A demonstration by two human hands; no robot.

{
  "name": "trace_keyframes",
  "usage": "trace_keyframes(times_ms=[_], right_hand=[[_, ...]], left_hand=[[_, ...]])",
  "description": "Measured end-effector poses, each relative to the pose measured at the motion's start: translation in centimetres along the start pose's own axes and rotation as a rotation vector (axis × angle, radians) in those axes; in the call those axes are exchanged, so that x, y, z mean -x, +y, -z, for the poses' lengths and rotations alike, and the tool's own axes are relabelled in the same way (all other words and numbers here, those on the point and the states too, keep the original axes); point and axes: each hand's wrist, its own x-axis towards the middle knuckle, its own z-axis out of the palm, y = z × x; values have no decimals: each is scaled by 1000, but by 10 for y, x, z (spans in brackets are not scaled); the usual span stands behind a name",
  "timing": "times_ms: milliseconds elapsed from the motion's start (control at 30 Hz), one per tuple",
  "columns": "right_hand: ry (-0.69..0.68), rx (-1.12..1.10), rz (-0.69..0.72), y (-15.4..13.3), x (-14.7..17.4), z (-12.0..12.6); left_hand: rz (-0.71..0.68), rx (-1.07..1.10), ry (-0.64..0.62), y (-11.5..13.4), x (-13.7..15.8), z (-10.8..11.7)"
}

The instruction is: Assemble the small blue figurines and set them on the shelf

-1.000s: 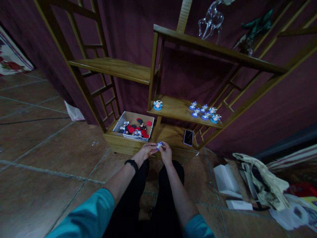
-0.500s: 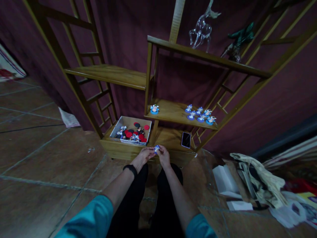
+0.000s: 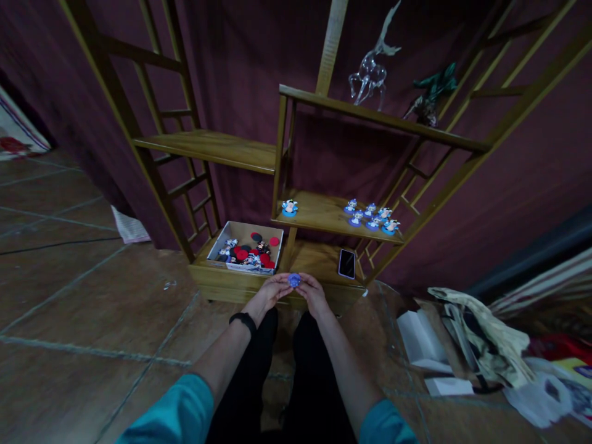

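Note:
Between both hands, in front of the low shelf, is a small purple figurine [image 3: 294, 280] with a round purple base. My left hand [image 3: 274, 290] pinches it from the left, and my right hand [image 3: 313, 292] grips its right side. On the middle shelf [image 3: 319, 213], several similar purple and blue figurines [image 3: 370, 213] stand grouped at the right. One blue-based figurine [image 3: 290, 208] stands apart at the left end. Left of my hands, an open cardboard box [image 3: 222, 239] contains jumbled small figures and red and black discs [image 3: 242, 253].
A phone [image 3: 346, 263] lies on the lower shelf at right. Above are a clear glass deer [image 3: 370, 77] and a green-brown ornament [image 3: 428, 102]. On the floor to the right lie a white box [image 3: 422, 339], cloth [image 3: 490, 330] and plastic bags [image 3: 539, 398].
The figurine has been turned in my fingers, so its purple base shows more. My right hand has shifted slightly right. The view has moved a little.

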Motion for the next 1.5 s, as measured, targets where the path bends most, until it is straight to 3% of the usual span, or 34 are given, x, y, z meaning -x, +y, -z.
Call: trace_keyframes(times_ms=[233,467,767,1133,1500], right_hand=[[56,-7,105,5,-1,-4],[50,-170,-31,2,3,-4],[11,-162,-79,-5,5,4],[-39,-148,-273,-4,-2,8],[-15,-158,-342,4,-12,8]], left_hand=[[-100,-16,-27,-4,-1,0],[-40,-25,-78,-1,-1,2],[-55,-41,-73,3,8,-3],[75,-58,-79,6,4,0],[141,-28,-30,1,-9,1]])
